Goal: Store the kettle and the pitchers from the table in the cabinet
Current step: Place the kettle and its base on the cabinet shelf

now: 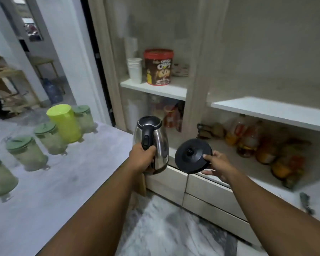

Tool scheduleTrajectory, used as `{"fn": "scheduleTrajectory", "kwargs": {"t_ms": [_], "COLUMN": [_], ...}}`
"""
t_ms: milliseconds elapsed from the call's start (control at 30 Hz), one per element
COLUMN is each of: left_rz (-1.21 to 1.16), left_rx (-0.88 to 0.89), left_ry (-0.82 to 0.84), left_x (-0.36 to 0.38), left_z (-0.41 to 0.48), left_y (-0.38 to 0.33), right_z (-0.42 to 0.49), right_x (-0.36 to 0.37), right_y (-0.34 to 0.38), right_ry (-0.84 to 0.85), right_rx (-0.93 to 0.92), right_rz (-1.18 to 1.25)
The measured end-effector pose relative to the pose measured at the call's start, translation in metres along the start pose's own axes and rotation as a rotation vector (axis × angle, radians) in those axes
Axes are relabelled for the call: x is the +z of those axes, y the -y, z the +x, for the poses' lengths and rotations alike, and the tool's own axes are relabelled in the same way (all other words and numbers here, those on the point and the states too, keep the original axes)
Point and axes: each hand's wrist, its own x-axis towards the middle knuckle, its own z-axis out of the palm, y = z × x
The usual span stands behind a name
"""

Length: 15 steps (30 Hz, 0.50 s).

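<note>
My left hand [141, 157] grips the black handle of a steel kettle [160, 143], held upright in the air in front of the open cabinet [196, 93]. My right hand [217, 166] holds the kettle's round black base [191, 156] by its edge, tilted, just right of the kettle. On the grey table [67, 182] at the left stand several green-lidded pitchers [25, 153] and one bright yellow-green pitcher [65, 123].
The cabinet's upper left shelf [155, 88] holds a red cereal tub [158, 67] and stacked white cups [134, 70]. The white right shelf [270, 112] is bare. Bottles and jars [251, 143] crowd the lower right compartment. Drawers [207, 193] sit below.
</note>
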Motion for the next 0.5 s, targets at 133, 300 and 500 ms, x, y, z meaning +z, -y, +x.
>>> {"fn": "scheduleTrajectory", "kwargs": {"t_ms": [133, 300, 500], "left_rz": [0.015, 0.029, 0.016], "left_rx": [0.044, 0.177, 0.376], "left_ry": [0.163, 0.322, 0.416], "left_x": [0.062, 0.137, 0.196], "left_z": [-0.049, -0.087, -0.099], "left_y": [-0.037, -0.089, -0.186], "right_z": [-0.050, -0.096, -0.130], "right_x": [-0.105, -0.211, -0.295], "right_y": [-0.019, 0.001, 0.062], "right_ry": [-0.079, -0.227, -0.384], "right_rx": [-0.020, -0.118, -0.280], "right_rz": [-0.006, 0.040, 0.107]}}
